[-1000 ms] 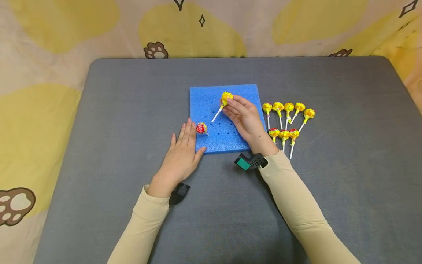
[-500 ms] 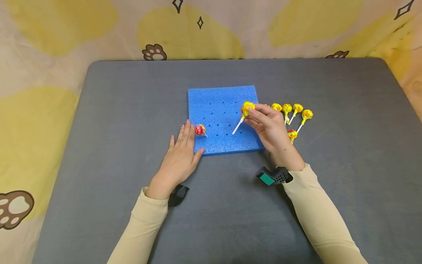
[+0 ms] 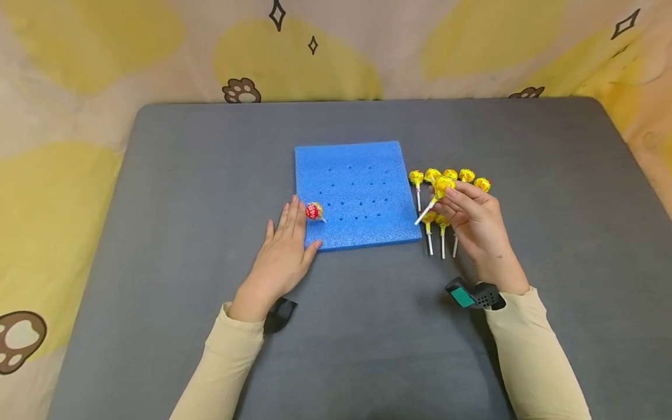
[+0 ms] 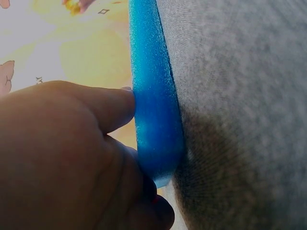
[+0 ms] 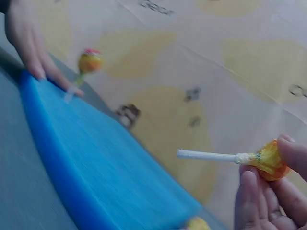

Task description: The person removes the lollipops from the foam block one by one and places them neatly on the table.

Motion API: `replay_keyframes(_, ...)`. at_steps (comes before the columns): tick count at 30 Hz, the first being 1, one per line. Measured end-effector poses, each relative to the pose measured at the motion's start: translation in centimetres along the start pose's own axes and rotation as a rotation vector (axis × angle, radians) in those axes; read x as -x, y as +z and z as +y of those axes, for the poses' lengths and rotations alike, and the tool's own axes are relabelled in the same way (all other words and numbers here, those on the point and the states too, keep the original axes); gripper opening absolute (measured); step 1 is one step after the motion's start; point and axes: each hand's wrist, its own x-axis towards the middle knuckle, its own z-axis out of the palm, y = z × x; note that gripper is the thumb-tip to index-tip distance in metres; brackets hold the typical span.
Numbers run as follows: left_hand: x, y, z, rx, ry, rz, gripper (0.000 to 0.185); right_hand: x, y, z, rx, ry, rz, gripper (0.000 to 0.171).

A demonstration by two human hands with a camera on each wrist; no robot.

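Note:
My right hand pinches a yellow-wrapped lollipop by its candy head; the white stick points down and left. It is held over the right edge of a blue foam block dotted with small holes. In the right wrist view thumb and fingers hold the lollipop's wrapped head. My left hand lies along the block's left side with straight fingers, its thumb touching the front left corner. Beside those fingers a red-and-yellow lollipop stands stick-down in the block. The left wrist view shows the thumb against the foam's side.
Several yellow lollipops lie in two rows to the right of the block, partly hidden by my right hand. Everything rests on a grey table. A patterned yellow curtain hangs behind it.
My right hand has moved right with the lollipop, from above the middle of the block to the lollipop rows. The left hand has kept its place on the block.

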Motion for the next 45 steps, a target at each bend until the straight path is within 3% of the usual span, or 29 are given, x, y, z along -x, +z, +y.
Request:
replay_keyframes(10,0.1,0.2,-0.1,0.0,0.0,-0.011,0.076,1.1,-6.1,-2.9,-0.033,0.113,-0.006,0.02)
replay_keyframes(18,-0.1,0.2,-0.3,0.014,0.01,0.002,0.077,1.0,-9.2,-3.3,0.242,0.22,-0.031,0.025)
replay_keyframes(24,0.1,0.2,-0.4,0.019,0.009,0.004,0.077,0.9,-9.3,-3.1,0.484,0.268,-0.054,0.024)
replay_keyframes(33,-0.1,0.3,-0.3,0.011,0.034,0.021,0.075,0.7,-9.4,-3.5,0.782,0.258,0.004,0.024)
replay_keyframes(45,0.0,0.2,-0.3,0.01,0.031,0.011,0.075,0.6,-9.3,-3.4,0.994,0.233,0.092,0.013)
